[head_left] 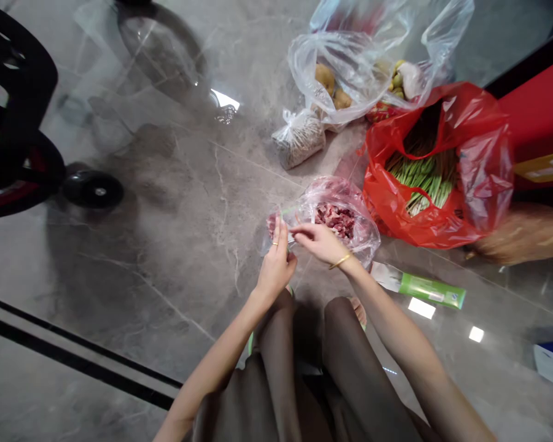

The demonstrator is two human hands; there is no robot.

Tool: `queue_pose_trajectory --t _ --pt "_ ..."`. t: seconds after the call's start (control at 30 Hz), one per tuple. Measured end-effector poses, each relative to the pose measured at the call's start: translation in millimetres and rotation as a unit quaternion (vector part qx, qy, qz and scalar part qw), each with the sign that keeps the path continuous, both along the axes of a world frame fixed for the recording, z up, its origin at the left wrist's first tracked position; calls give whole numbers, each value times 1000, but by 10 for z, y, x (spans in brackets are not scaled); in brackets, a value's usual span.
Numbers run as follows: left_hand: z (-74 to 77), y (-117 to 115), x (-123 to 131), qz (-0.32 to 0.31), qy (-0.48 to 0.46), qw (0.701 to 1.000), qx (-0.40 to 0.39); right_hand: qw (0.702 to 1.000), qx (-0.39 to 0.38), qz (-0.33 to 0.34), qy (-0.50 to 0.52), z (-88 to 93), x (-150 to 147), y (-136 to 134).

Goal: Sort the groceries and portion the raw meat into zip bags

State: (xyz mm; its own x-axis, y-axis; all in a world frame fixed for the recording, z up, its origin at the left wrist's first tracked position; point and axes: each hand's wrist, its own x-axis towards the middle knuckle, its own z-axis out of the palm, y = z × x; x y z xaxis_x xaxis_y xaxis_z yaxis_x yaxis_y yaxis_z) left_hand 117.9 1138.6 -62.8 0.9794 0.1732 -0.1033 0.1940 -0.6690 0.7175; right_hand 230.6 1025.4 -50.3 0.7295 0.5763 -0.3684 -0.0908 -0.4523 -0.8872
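I crouch over a grey marble floor (175,202). A clear plastic bag of red meat pieces (336,218) lies just in front of my knees. My left hand (276,261), a ring on one finger, pinches the near left edge of that bag. My right hand (320,241), a gold bangle at the wrist, is closed on the same edge right beside it, fingers pointing left. The two hands almost touch.
A red bag of green beans (431,166) sits to the right. Behind lie a clear bag of potatoes (345,73) and a small bag of grains (299,138). A green tube (424,288) rests at right. A black wheeled stroller (23,141) stands at left.
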Motion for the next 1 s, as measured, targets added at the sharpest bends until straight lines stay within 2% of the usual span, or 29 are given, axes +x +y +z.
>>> queue_pose_trajectory --t 0.03,0.1,0.2,0.27,0.4,0.63,0.77,1.0 --pt "-6 -9 1 -4 10 1000 -2 999 -37 -10 -36 2 51 -135" --pt "-20 -42 5 -12 26 1000 -6 976 -169 -30 -131 -73 122 -361" --pt "-34 -106 21 -20 41 999 -6 906 -361 -31 -220 -308 109 -490" --pt "-37 -139 37 -23 52 998 -5 872 -421 -36 -248 -461 49 -449" --pt "-39 -162 56 -29 64 998 -5 843 -457 -46 -279 -618 -23 -324" --pt "-32 -120 66 -27 61 998 -10 856 -436 14 -278 -594 -35 -435" --pt "-37 -133 82 -31 62 997 -14 849 -435 53 -294 -573 -87 -423" --pt "-25 -145 95 -32 72 997 -3 848 -467 39 -247 -596 31 -337"
